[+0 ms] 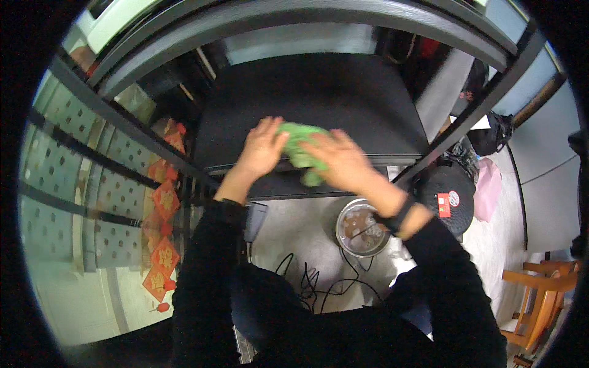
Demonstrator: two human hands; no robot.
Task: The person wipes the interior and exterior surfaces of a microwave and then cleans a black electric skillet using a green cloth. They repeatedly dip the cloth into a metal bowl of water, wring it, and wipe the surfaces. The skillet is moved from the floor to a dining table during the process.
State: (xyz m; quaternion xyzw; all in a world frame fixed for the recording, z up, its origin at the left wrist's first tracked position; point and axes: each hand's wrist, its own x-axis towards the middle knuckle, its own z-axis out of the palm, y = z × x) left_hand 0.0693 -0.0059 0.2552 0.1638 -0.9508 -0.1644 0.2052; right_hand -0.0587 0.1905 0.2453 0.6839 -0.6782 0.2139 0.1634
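A bunched green cloth lies at the front part of a flat black surface. My right hand is pressed over the cloth's right side, with its fingers closed on it. At the cloth's left edge is my left hand, its fingers stretched out over the black surface and its thumb beside the cloth. Whether that thumb touches the cloth I cannot tell. Part of the cloth hangs down past the front edge, below my right hand. A dark band sits on my right wrist.
A black metal frame surrounds the surface. Below stands a metal pot of murky water, with dark cables on the floor. Red decorations hang at left. To the right are a round black object, a pink bag and a wooden chair.
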